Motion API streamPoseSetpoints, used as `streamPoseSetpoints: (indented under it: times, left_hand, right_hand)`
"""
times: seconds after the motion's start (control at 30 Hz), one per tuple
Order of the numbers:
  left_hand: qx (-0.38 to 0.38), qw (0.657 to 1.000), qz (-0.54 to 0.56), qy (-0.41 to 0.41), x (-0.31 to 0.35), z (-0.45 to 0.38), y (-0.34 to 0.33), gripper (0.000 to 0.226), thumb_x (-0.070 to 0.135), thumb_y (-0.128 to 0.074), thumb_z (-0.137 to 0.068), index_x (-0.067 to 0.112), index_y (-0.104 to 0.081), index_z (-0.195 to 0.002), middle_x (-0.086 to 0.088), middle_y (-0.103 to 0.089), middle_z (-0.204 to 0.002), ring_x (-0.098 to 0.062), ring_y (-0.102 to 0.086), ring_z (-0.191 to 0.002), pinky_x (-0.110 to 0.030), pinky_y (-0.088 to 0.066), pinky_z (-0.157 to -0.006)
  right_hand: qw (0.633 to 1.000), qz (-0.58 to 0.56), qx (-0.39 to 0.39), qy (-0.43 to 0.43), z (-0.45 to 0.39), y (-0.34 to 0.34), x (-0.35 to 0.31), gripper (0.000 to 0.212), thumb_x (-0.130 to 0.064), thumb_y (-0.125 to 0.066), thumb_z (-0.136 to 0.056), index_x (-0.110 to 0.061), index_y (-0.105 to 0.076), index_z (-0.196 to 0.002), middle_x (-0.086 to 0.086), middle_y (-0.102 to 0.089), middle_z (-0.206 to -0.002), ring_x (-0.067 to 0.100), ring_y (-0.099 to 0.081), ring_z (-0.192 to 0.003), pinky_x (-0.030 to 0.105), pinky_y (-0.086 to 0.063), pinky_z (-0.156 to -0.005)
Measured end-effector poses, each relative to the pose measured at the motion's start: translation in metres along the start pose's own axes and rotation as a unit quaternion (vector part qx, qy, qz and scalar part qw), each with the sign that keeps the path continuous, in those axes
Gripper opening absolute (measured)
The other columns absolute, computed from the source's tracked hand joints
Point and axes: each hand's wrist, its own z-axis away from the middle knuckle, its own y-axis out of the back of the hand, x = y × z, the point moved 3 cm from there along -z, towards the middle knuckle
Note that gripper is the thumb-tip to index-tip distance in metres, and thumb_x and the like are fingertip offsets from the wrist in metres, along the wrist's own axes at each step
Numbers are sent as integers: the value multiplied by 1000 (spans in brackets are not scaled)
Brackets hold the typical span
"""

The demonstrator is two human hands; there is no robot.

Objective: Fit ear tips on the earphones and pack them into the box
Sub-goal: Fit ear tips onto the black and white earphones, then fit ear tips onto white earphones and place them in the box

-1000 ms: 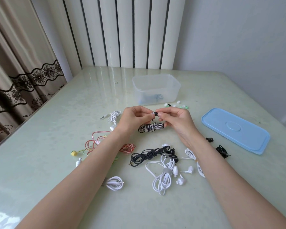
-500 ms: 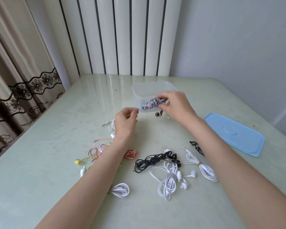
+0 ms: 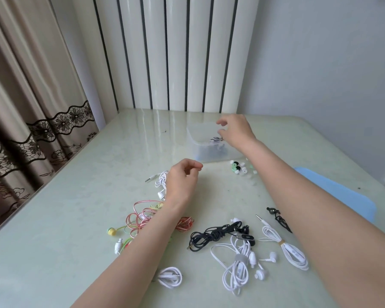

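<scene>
A clear plastic box (image 3: 195, 143) stands at the far middle of the table. The black-and-white striped earphones (image 3: 214, 139) lie inside it, just below my right hand (image 3: 236, 132), which hovers over the box with fingers loosely spread and holds nothing. My left hand (image 3: 182, 181) hangs above the table in front of the box, fingers loosely curled and empty. Loose ear tips (image 3: 238, 170), white, green and black, sit to the right of the box's front. Several coiled earphones lie nearer me: black (image 3: 211, 236), white (image 3: 238, 270), red-and-white (image 3: 142, 216).
A blue lid (image 3: 342, 194) lies at the right, partly behind my right forearm. More white earphones (image 3: 287, 247) and a small white coil (image 3: 170, 276) lie near me. A yellow earbud (image 3: 111, 231) is at the left. A curtain hangs past the table's left edge.
My right hand carried the striped earphones from the table's middle to the box and let them go inside. My left hand released them and drew back slightly.
</scene>
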Motion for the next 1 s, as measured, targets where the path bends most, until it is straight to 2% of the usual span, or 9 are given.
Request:
streamPoseSetpoints:
  times: [0.1,0.2,0.33,0.53,0.6,0.7,0.8,0.9,1.0]
  left_hand:
    - [3,991,-126,-46,5,-3,3,20,7,-47,-83,18,-62,-89,-3,-65,-98,-21,-54,-91,-27,-39,-74]
    - [10,912,-409,-35,0,-7,15,36,17,-48,-86,15,-47,-122,-9,-44,-131,-33,-35,-122,-38,-29,-97]
    - [-35,863,-504,24,-11,-11,35,35,9,-43,-89,11,-47,-123,-16,-47,-126,-37,-42,-115,-38,-36,-92]
    - [-73,995,-60,25,13,-5,38,8,9,-56,-86,15,-60,-90,-11,-63,-90,-25,-59,-72,-29,-45,-62]
    - [-128,983,110,77,28,3,31,9,6,-54,-87,13,-60,-88,-10,-65,-87,-20,-62,-73,-28,-52,-65]
    - [-174,944,246,133,39,11,19,14,3,-48,-88,7,-60,-93,-9,-63,-81,-17,-65,-72,-27,-56,-72]
    - [-191,941,234,149,36,17,9,18,5,-46,-89,8,-59,-101,-9,-63,-79,-15,-64,-61,-24,-54,-49]
    - [-183,947,218,147,37,18,4,22,4,-43,-89,7,-57,-106,-6,-61,-74,-11,-61,-53,-16,-43,-37]
    - [-147,929,293,170,32,16,3,18,-2,-41,-89,3,-56,-98,-8,-58,-77,-13,-60,-63,-18,-56,-56]
  right_hand:
    - [999,-20,17,45,14,10,-10,25,-5,-49,-86,-8,-68,-103,9,-67,-108,24,-54,-110,28,-40,-90]
    - [997,-36,-20,61,36,8,-20,23,-5,-50,-86,-7,-70,-96,8,-70,-103,21,-59,-103,23,-40,-85]
    - [992,-25,-98,79,65,-4,-20,22,-5,-52,-84,-6,-72,-95,10,-71,-101,22,-62,-96,16,-35,-72]
    - [984,-121,-126,29,102,-29,-3,20,-3,-55,-84,-7,-72,-94,11,-72,-97,13,-61,-79,7,-41,-70]
    - [953,-272,-132,-29,107,-29,-2,21,-4,-52,-89,-5,-68,-102,11,-70,-99,8,-58,-76,11,-41,-73]
    - [830,-519,-171,-112,116,-25,-6,26,-22,-38,-98,-13,-61,-105,4,-64,-93,11,-58,-80,24,-42,-75]
    - [732,-625,-219,-159,127,-21,-7,32,-31,-35,-98,-9,-59,-103,7,-64,-83,18,-63,-72,30,-52,-68]
    - [732,-624,-212,-174,132,-15,-2,21,-17,-43,-96,-6,-60,-93,9,-67,-76,16,-67,-64,25,-56,-60]
    - [784,-564,-187,-179,136,-14,5,10,-6,-50,-92,-6,-60,-89,8,-67,-78,14,-66,-63,20,-55,-58]
